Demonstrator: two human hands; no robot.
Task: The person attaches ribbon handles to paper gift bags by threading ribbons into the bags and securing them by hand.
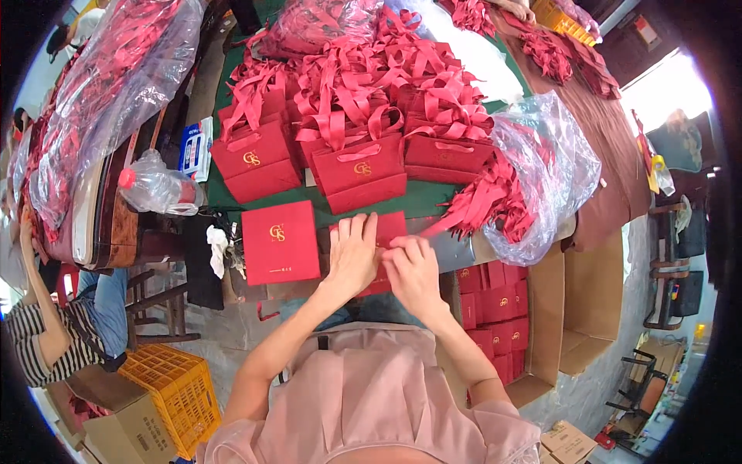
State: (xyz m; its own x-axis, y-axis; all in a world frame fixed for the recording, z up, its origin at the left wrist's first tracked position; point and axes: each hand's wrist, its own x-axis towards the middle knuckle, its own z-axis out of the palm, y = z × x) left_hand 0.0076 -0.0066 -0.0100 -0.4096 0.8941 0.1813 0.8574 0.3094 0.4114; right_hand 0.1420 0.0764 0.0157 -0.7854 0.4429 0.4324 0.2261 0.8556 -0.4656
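A red gift bag or box (392, 226) lies flat at the table's front edge, partly hidden by my hands. My left hand (352, 254) grips it, fingers bent over its surface and thumb out of sight. Pinched at its right side is my right hand (413, 272), on a red ribbon (439, 224) that stretches toward a loose bundle of ribbons (495, 203). Beside my left hand sits a flat red box (280, 241) with a gold emblem. Several red gift bags (362, 172) with ribbon handles stand upright just beyond.
Clear plastic (553, 166) wraps the ribbon bundle. Left are a plastic bottle (158, 185), a blue-white packet (195, 151) and a yellow crate (171, 390). An open carton (545, 332) holds red boxes at right. A person in a striped top (46, 340) works at left; another person's hand (519, 9) shows far right.
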